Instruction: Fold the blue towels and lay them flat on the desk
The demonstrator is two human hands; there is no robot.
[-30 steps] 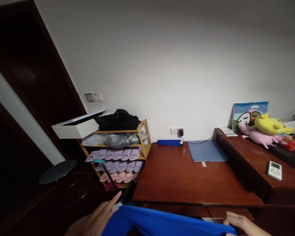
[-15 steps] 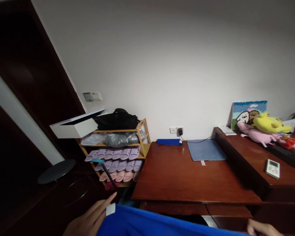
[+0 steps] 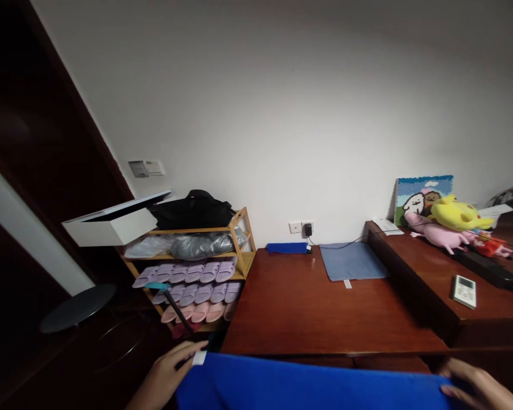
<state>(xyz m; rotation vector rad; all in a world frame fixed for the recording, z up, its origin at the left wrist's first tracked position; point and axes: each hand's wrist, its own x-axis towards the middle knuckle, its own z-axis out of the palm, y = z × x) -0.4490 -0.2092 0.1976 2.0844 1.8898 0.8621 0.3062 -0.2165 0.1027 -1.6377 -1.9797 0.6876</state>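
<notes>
A blue cloth (image 3: pixel 316 384) is stretched between my two hands at the bottom of the view, in front of the desk's near edge. My left hand (image 3: pixel 169 370) grips its left upper corner, beside a small white tag. At the right end, my right hand (image 3: pixel 474 381) pinches the other upper corner. The cloth's lower part is out of view. On the brown desk (image 3: pixel 282 307) lie a flat grey-blue cloth (image 3: pixel 353 262) and a narrow folded blue cloth (image 3: pixel 287 247) near the wall.
Left of the desk stands a shoe rack (image 3: pixel 243 259) with several slippers, a black bag (image 3: pixel 192 210) and a white box (image 3: pixel 115 225). A round stool (image 3: pixel 79 307) is farther left. Plush toys (image 3: pixel 457 216) and a remote (image 3: pixel 464 291) rest on the raised right surface.
Both hands have risen slightly, and more of the blue cloth shows, its upper edge more level. My right hand has come further into view. The surroundings have shifted slightly left.
</notes>
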